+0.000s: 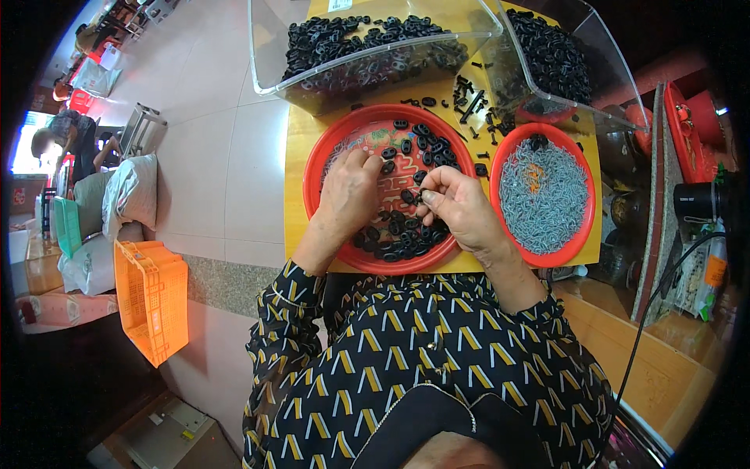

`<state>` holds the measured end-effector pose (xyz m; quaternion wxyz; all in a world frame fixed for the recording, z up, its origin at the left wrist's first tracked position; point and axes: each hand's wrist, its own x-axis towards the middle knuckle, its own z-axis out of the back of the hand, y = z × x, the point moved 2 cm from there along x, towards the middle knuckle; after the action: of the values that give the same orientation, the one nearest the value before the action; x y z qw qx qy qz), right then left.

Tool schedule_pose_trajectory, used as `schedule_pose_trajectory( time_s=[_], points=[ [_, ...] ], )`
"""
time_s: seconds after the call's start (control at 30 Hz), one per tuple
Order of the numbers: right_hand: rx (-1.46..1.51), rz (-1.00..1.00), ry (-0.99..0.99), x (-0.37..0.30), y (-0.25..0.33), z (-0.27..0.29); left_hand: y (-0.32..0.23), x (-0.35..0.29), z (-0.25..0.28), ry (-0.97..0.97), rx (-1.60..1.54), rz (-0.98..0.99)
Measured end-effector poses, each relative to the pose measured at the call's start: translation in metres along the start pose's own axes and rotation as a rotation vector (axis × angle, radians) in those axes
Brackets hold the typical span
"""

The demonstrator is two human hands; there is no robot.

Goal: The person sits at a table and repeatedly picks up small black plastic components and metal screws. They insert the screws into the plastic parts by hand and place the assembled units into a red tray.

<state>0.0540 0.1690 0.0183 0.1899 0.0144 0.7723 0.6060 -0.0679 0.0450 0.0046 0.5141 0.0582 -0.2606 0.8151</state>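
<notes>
A round red tray [314, 148] with a printed pattern lies before me, holding many small black oval plastic pieces [404, 227] with two holes each. My left hand [350, 187] is over its left side, fingers bent down and drawn together beside some small grey screws [334, 159]; its fingertips are hidden. One black oval piece lies right by its fingers. Over the tray's right side, my right hand [462, 207] pinches a small black plastic piece [420, 195] between thumb and forefinger. More loose black pieces are spread below and above that hand.
To the right stands an oval red tray [591, 195] full of silvery screws [543, 199]. Two clear plastic bins [375, 59] [547, 59] of black parts stand at the back of the yellow table [298, 172]. Loose black bolts [471, 105] lie between. An orange crate [152, 301] sits on the left floor.
</notes>
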Motion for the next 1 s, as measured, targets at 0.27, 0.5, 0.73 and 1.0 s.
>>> schedule_pose_trajectory(
  time_s=[0.27, 0.5, 0.73, 1.0],
  points=[
    [0.149, -0.001, 0.04, 0.001, 0.003, -0.006, -0.014, -0.021, 0.018, 0.034, -1.416, 0.697],
    [0.128, 0.049, 0.033, -0.007, 0.009, -0.019, -0.03, -0.045, 0.01, -0.01, -1.782, 0.634],
    [0.09, 0.037, 0.001, -0.016, 0.018, -0.025, -0.035, -0.049, 0.013, -0.082, -1.883, 0.609],
    [-0.018, 0.063, -0.038, -0.019, 0.017, -0.029, -0.036, -0.054, 0.01, -0.106, -1.853, 0.58]
  ],
)
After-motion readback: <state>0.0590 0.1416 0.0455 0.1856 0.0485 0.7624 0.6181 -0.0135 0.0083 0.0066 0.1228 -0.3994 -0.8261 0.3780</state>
